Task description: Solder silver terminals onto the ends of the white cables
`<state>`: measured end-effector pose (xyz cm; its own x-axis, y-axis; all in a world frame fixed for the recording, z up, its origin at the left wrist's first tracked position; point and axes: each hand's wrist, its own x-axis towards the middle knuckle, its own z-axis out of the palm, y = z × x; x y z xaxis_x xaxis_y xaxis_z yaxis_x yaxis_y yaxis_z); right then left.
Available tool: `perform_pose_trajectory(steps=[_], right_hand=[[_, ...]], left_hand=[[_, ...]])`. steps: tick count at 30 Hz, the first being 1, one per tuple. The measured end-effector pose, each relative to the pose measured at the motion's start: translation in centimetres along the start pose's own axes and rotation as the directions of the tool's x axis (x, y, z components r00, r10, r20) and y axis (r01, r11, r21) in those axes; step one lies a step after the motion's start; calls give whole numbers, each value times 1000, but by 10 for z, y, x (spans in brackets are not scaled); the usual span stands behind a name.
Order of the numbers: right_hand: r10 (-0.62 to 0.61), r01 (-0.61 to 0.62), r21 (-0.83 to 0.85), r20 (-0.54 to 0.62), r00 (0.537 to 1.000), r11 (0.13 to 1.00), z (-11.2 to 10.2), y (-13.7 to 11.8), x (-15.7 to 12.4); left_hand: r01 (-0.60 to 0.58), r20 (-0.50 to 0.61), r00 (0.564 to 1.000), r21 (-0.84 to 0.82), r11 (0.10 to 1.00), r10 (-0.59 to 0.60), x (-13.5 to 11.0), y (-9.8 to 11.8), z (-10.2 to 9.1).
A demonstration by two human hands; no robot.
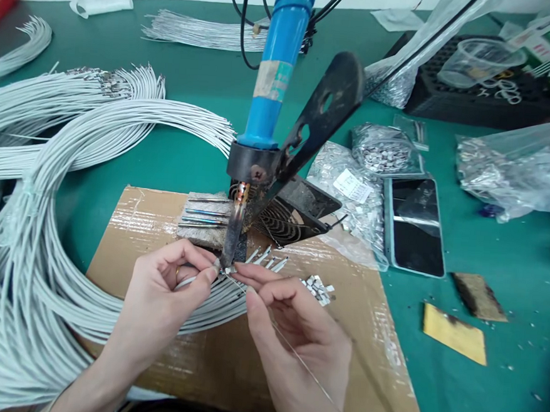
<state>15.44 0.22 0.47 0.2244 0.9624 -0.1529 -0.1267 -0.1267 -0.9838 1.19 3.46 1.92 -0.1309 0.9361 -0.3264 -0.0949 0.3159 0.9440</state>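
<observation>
Green table point(489, 246), cluttered. Left half: coils of white wire point(37, 170), loops overlapping; a further wire bundle point(202, 31) at the far edge. Near centre: taped cardboard sheet point(376, 376), flat. To its right a phone point(415, 225), face up, just beside clear bags of small metal parts point(385, 150) — then a brown pad point(478, 297) and a yellow pad point(454, 333). Far right corner: black tray point(452, 99).

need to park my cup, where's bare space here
Bare green mat right of the phone, below the bags, above the yellow pad. Another patch between the wire coils and the blue iron. Crowded: whole left side and the cardboard under the iron.
</observation>
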Motion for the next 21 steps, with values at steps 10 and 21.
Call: perform_pose_trajectory(steps=[10,21], right_hand=[[-89,92,-27,92,992,995,-9,9,4],[-123,130,-61,104,987,990,-10,11,5]], left_hand=[[-26,0,1000,-12,1000,26,-2,-3,-2],[-21,-2,1000,-9,1000,21,0,-4,-2]])
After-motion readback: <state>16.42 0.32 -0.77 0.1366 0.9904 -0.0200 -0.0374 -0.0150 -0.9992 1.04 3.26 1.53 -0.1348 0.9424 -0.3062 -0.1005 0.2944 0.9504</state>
